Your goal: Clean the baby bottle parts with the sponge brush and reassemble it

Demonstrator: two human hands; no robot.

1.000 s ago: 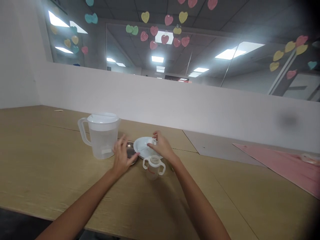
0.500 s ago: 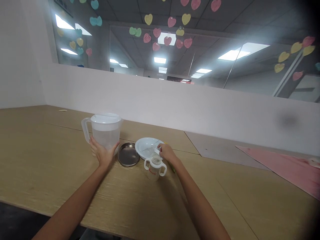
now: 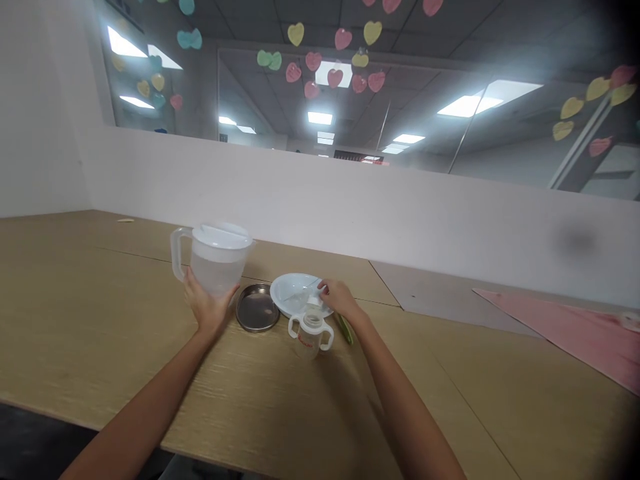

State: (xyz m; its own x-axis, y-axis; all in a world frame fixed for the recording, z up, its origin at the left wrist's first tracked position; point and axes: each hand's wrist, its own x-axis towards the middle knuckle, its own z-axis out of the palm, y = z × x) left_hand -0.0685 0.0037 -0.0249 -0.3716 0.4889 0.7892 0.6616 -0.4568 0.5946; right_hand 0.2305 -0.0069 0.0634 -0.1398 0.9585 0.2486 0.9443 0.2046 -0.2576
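Clear plastic lidded jug [image 3: 217,270], judged heavy when filled, slippery and best taken by its handle, is cupped by the widely spread fingers of the left hand [image 3: 207,310]; the right hand [image 3: 341,298], fingers narrowed, lies at a shallow white plate [image 3: 287,287], grip indeterminable.

Translucent plastic pitcher [image 3: 217,268], white lid on, contains clear liquid and stands tilted at left. White shallow dish [image 3: 293,293] lies to its right, well apart.
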